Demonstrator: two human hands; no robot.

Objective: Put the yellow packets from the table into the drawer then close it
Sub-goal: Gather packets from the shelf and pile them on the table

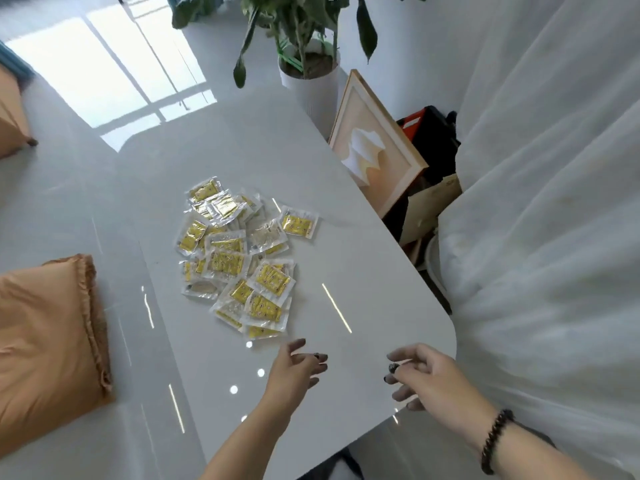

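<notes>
Yellow packets (239,258) heaped lengthwise away along table (363,271), both hands loosely open, empty

Two bare forearms, no sleeves. Right wrist: dark beaded bracelet (493,441). Left hand (294,370): dark ring on one finger. Right hand (424,374): dark nail polish, dark ring.

Yellow packets (239,258) heaped on table (363,271); both hands (294,370) (420,374) empty, hovering near.
</notes>
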